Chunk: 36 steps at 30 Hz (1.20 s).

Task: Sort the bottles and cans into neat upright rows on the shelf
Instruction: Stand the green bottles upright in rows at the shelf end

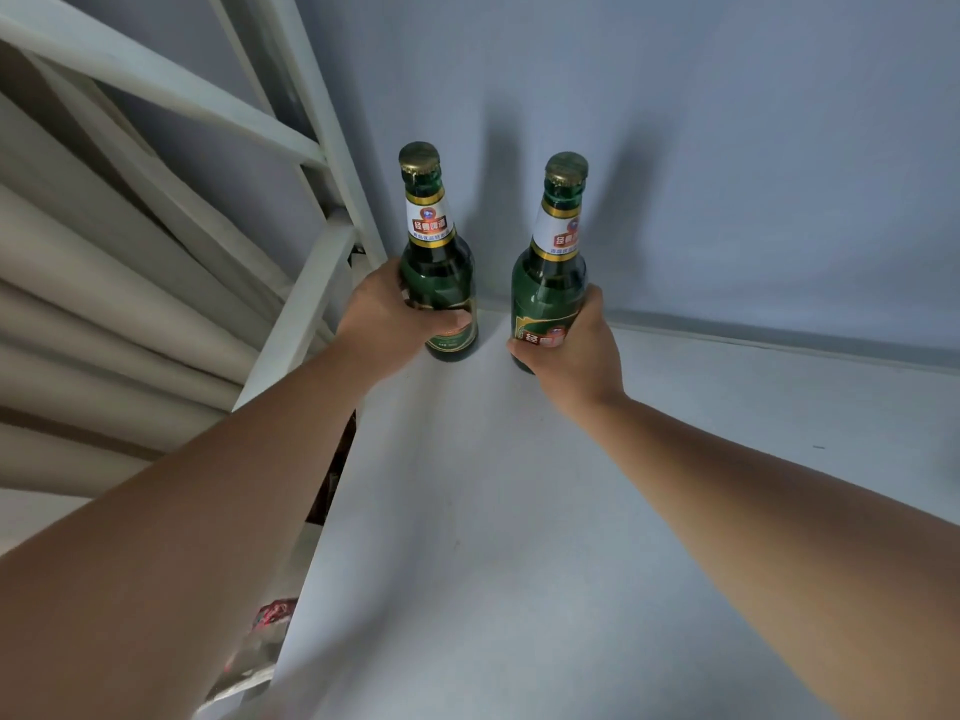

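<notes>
Two green glass beer bottles with gold caps and white neck labels stand upright side by side near the back left corner of the white shelf [519, 511]. My left hand [384, 319] grips the body of the left bottle [434, 236], whose base touches the shelf board. My right hand [571, 350] grips the lower body of the right bottle [556, 241]; its base is hidden by my fingers. A narrow gap separates the two bottles.
The white metal shelf frame [306, 309] rises along the left edge, with a pale wall [727, 174] right behind the bottles. Below the shelf's left edge, something red and crumpled [270, 615] shows on a lower level.
</notes>
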### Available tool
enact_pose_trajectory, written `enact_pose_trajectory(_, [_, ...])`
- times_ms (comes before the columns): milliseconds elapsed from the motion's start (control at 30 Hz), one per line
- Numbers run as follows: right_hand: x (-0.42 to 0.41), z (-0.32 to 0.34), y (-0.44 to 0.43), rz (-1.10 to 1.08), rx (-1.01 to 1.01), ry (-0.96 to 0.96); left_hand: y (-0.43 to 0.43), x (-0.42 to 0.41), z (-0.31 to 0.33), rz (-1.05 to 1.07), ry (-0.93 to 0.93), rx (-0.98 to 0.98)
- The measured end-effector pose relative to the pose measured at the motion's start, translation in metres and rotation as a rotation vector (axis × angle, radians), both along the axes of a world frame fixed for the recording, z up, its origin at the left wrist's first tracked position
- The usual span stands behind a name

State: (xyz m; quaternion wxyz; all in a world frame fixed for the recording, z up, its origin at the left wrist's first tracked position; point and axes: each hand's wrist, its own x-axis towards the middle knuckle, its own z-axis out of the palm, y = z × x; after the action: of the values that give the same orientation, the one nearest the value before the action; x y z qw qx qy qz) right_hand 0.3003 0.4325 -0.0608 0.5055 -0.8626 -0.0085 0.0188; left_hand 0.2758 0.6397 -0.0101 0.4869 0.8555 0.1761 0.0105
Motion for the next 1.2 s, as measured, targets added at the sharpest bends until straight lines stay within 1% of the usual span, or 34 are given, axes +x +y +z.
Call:
enact_pose_trajectory(300, [-0.003, -0.002, 0.006, -0.056, 0.011, 0.025, 0.015, 0.006, -0.006, -0.116, 0.047, -0.012])
enact_pose_trajectory(533, [-0.004, 0.004, 0.002, -0.020, 0.012, 0.096, 0.014, 0.004, -0.010, -0.096, 0.075, -0.011])
enact_pose_trajectory(633, [-0.009, 0.010, -0.005, 0.007, -0.017, 0.114, 0.010, -0.003, -0.012, -0.041, 0.087, 0.025])
enact_pose_trajectory(733, [-0.014, 0.014, -0.014, 0.045, -0.071, 0.127, 0.007, -0.015, -0.012, 0.002, 0.165, 0.104])
enact_pose_trajectory(1000, [-0.041, 0.020, -0.044, 0.035, -0.233, 0.184, -0.015, -0.059, -0.015, -0.051, 0.265, 0.164])
enact_pose_trajectory(1200, [-0.072, 0.026, -0.075, -0.002, -0.244, 0.209, -0.036, -0.085, -0.014, -0.135, 0.284, 0.182])
